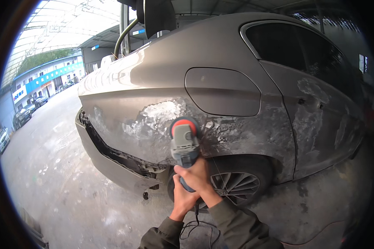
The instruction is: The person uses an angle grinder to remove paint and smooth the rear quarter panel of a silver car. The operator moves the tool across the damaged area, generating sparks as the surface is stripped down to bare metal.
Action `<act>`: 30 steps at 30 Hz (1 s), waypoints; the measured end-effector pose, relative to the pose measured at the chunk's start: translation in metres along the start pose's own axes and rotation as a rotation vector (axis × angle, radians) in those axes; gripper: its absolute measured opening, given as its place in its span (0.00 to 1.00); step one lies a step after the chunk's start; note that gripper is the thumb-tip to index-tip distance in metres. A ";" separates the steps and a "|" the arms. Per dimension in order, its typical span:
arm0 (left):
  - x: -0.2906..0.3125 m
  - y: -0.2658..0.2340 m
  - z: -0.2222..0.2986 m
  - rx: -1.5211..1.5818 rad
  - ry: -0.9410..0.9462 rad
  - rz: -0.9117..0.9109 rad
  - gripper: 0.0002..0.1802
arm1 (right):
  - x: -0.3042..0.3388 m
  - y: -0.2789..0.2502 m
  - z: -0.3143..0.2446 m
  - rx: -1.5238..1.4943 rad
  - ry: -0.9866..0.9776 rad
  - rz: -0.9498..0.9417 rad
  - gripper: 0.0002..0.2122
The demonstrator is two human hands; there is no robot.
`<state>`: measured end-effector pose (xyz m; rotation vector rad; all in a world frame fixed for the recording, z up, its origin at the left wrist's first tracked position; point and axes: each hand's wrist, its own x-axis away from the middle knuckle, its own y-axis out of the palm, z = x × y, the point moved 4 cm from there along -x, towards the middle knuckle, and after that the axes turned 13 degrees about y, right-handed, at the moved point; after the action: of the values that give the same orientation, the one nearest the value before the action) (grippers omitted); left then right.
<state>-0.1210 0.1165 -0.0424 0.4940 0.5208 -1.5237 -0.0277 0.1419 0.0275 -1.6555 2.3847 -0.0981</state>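
Note:
An angle grinder with a grey head and blue-grey body is gripped in both my hands. My right hand wraps the body from the right, its thumb lying across the top. Lower down, my left hand is closed around the rear end of the tool. The round disc, red with a dark rim, is against or very near the car's rear side panel, above the wheel arch. Bare, scuffed patches surround it, whitish to the left and dark and rough to the right. The disc's contact face is hidden.
A fuel flap sits above the disc, the rear wheel below. The rear bumper hangs partly off at the left. The grinder's cord loops on the concrete floor. The rear door is scraped too. Parked cars stand far left.

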 end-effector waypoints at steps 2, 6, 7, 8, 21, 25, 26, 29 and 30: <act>0.001 0.003 0.001 -0.015 0.020 0.012 0.44 | 0.002 -0.004 -0.004 -0.031 -0.076 0.074 0.20; 0.015 0.043 0.015 -0.085 -0.022 -0.175 0.45 | 0.016 -0.060 0.015 -0.151 0.025 0.051 0.14; 0.017 0.053 0.024 -0.173 -0.070 -0.248 0.45 | 0.016 -0.073 0.024 -0.248 0.016 0.098 0.12; 0.017 0.053 0.023 -0.163 -0.058 -0.238 0.46 | 0.018 -0.078 0.025 -0.260 0.052 0.083 0.09; 0.018 0.073 0.033 -0.206 -0.130 -0.293 0.48 | 0.017 -0.098 0.027 -0.319 0.162 0.005 0.16; 0.027 0.070 0.018 -0.113 -0.015 -0.155 0.46 | 0.009 -0.082 0.045 -0.170 -0.003 0.087 0.20; 0.031 0.063 0.006 -0.054 -0.038 -0.085 0.45 | 0.010 -0.070 0.042 -0.115 0.044 0.031 0.22; 0.026 0.062 0.008 -0.063 -0.028 -0.050 0.45 | 0.005 -0.067 0.034 -0.096 -0.016 0.045 0.21; 0.024 0.071 0.022 -0.084 -0.043 -0.106 0.45 | 0.005 -0.080 0.035 -0.166 -0.011 0.045 0.18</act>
<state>-0.0499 0.0835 -0.0408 0.3735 0.5828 -1.6033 0.0518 0.1115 0.0076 -1.6652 2.4794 0.1193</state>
